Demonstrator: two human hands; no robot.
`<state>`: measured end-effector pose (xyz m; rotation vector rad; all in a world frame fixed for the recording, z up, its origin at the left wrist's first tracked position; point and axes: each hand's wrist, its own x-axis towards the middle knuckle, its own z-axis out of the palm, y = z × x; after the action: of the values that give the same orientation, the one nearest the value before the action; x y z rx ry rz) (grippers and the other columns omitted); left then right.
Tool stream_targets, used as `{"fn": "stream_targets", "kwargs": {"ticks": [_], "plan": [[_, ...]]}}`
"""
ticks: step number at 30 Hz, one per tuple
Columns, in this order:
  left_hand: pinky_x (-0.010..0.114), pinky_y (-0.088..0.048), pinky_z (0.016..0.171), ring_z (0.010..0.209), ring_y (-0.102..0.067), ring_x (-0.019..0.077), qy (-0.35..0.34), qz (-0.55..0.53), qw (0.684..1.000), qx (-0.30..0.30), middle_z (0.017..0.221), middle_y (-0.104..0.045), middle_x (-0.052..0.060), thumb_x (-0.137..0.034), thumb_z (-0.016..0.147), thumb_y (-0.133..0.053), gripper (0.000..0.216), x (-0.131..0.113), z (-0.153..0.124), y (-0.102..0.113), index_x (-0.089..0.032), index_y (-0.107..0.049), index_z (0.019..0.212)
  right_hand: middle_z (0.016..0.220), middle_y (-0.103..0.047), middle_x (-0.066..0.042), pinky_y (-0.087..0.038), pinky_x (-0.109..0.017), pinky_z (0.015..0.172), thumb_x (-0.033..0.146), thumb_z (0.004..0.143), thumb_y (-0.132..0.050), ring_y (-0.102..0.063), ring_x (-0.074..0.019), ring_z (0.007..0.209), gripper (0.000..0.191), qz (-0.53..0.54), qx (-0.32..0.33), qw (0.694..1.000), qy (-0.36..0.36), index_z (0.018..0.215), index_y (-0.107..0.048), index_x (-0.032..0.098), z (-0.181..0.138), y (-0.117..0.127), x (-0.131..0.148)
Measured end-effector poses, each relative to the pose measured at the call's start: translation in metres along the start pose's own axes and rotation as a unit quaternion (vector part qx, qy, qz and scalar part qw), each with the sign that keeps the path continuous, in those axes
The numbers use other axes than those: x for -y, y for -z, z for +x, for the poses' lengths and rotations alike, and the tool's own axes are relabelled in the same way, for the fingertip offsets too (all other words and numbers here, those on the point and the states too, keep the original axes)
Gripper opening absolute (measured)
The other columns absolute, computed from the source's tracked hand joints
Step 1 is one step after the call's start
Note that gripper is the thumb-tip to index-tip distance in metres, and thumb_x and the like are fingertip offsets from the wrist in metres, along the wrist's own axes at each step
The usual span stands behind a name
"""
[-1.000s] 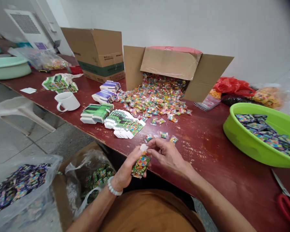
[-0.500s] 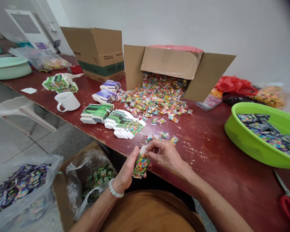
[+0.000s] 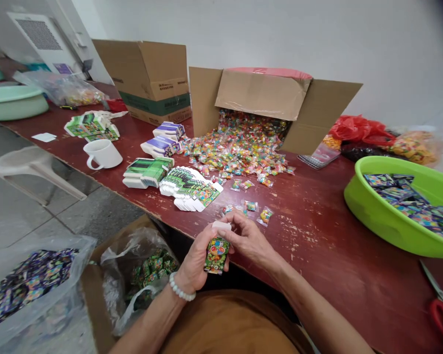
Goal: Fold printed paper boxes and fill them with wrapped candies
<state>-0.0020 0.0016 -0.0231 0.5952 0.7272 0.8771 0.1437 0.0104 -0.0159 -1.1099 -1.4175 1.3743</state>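
A plain, pale grey-white wall (image 3: 258, 34) rises at twelve o'clock, behind a long, scuffed, dark-red bench (image 3: 317, 216). At ten o'clock stands a white, boxy, grilled appliance (image 3: 40, 35); at nine, a white plastic stool (image 3: 25, 160) on grey tiled floor (image 3: 79, 209).

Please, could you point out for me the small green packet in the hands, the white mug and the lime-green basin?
Small green packet (image 3: 216, 256): head view, middle of its printed front.
White mug (image 3: 110, 155): head view, side of its body.
Lime-green basin (image 3: 369, 216): head view, its outer wall.

2 hands (image 3: 196, 256) hold 1 green packet (image 3: 216, 255) beside the dark red table (image 3: 313, 211).
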Motion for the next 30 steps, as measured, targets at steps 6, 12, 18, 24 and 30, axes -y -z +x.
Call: {"fn": "stream_targets", "kwargs": {"ticks": [6,12,18,24,30], "plan": [[0.028,-0.052,0.039,0.046,-0.063,0.0169,0.06,-0.09,0.994,0.027,0.069,-0.068,0.004,-0.048,0.096,-0.039,0.04,-0.012,-0.003,-0.003,-0.017,-0.062,0.107,0.07,-0.061,-0.001,-0.047,-0.025,0.06,0.034,0.09,-0.058,-0.057,-0.0127,0.063,0.021,-0.13,-0.007,0.985,0.116,0.079,-0.068,0.019,-0.003,-0.001,0.01],[0.027,-0.055,0.043,0.053,-0.066,0.0161,0.023,-0.075,0.997,0.017,0.092,-0.073,0.01,-0.05,0.096,-0.038,0.05,-0.012,-0.002,-0.005,-0.016,-0.059,0.127,0.096,-0.069,-0.005,-0.045,-0.019,0.047,0.029,0.083,-0.064,-0.054,-0.0066,0.053,0.015,0.012,0.007,1.0,0.016,0.077,-0.062,0.016,0.002,-0.004,0.015],[0.024,-0.052,0.042,0.054,-0.066,0.0173,0.005,-0.012,1.0,0.018,0.08,-0.074,0.01,-0.057,0.093,-0.04,0.06,-0.009,-0.001,-0.002,-0.018,-0.053,0.136,0.094,-0.07,-0.004,-0.041,-0.017,0.039,0.023,0.081,-0.061,-0.049,-0.0028,0.042,0.011,0.031,-0.008,0.999,-0.008,0.074,-0.061,0.015,0.007,-0.01,0.014],[0.021,-0.051,0.047,0.063,-0.068,0.0154,-0.006,-0.019,1.0,-0.001,0.1,-0.073,0.01,-0.043,0.09,-0.055,0.045,-0.012,-0.004,0.003,-0.018,-0.061,0.127,0.085,-0.065,-0.002,-0.045,-0.02,0.043,0.026,0.085,-0.057,-0.053,-0.0073,0.05,0.016,-0.023,-0.002,1.0,0.011,0.072,-0.06,0.017,-0.001,-0.013,0.019],[0.024,-0.056,0.056,0.072,-0.07,0.016,0.038,-0.111,0.993,-0.021,0.113,-0.07,0.009,-0.025,0.086,-0.055,0.036,-0.009,0.004,0.003,-0.016,-0.064,0.12,0.108,-0.061,-0.007,-0.049,-0.037,0.086,0.03,0.076,-0.072,-0.057,-0.0224,0.101,0.032,-0.239,0.011,0.961,0.136,0.105,-0.061,0.021,-0.014,-0.012,0.008]]}}
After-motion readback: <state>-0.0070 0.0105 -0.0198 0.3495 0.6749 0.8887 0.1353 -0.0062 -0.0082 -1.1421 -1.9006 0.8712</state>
